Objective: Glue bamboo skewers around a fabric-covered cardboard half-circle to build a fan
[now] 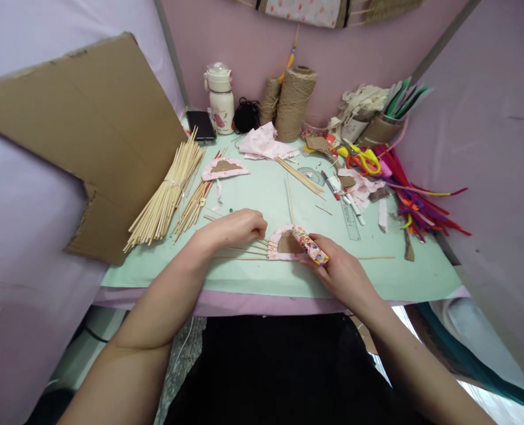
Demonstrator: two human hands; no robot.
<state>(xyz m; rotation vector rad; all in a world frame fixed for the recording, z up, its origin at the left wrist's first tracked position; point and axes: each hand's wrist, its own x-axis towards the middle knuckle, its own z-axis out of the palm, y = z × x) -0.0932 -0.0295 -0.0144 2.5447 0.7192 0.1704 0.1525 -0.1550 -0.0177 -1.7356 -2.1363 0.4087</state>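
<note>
My right hand [339, 268] grips a short tube with a colourful floral print [311, 245], its tip resting on a half-round cardboard piece edged in pink fabric [283, 243] on the pale green mat [253, 277]. Thin bamboo sticks [244, 251] stick out from under that piece to the left and right. My left hand [233, 229] lies curled on the mat over the left ends of these sticks, pressing them down. A second fabric-edged half-round piece [224, 168] lies farther back.
A bundle of bamboo sticks [166, 195] and a big cardboard sheet [88, 130] lie left. At the back stand a bottle [220, 97], a phone [201, 124], twine spools [293, 100], pink cloth [262, 144]. Yellow scissors [363, 156], markers, a ruler [350, 219], pipe cleaners [415, 203] crowd the right.
</note>
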